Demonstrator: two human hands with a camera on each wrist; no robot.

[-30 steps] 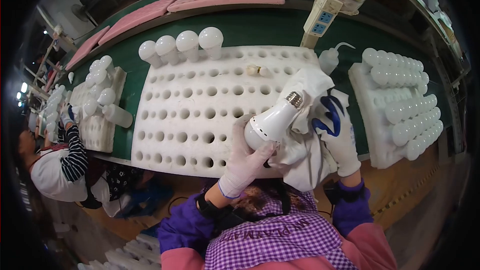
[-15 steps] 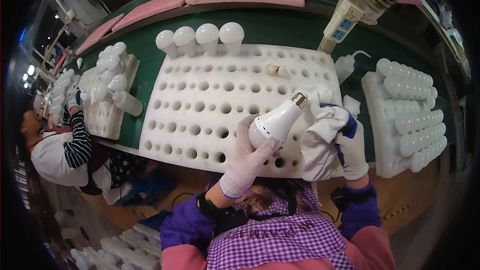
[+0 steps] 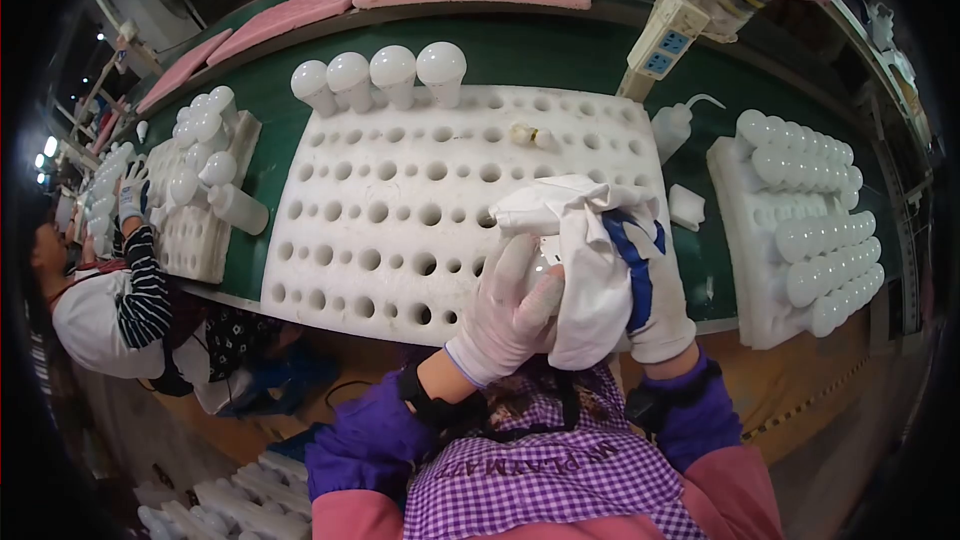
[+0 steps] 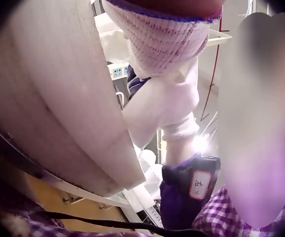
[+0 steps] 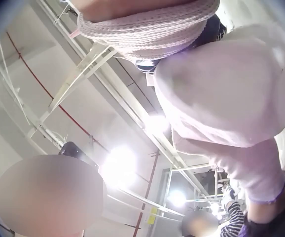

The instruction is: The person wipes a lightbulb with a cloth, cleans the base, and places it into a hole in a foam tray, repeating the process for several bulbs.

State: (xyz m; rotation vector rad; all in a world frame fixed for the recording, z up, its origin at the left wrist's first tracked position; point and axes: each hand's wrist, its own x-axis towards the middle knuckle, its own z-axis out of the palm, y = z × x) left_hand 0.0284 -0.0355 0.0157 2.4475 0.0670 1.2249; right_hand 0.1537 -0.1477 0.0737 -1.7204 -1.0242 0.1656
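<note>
In the head view the gloved left hand grips a white bulb, of which only a small part shows. A white cloth is draped over the rest of the bulb and hides its metal cap. The right hand, in a white glove with blue on the fingers, holds the cloth from the right side. Both hands are over the near right part of a white foam tray with rows of holes. The left wrist view shows the left glove close up; in the right wrist view cloth covers much.
Several round bulbs stand along the tray's far edge, and a small tan item lies on it. To the right are a squeeze bottle and a foam block of bulbs. Another person works at the left.
The right hand and cloth have moved left onto the bulb, covering its cap end, which was bare half a second ago. The left hand still grips the bulb.
</note>
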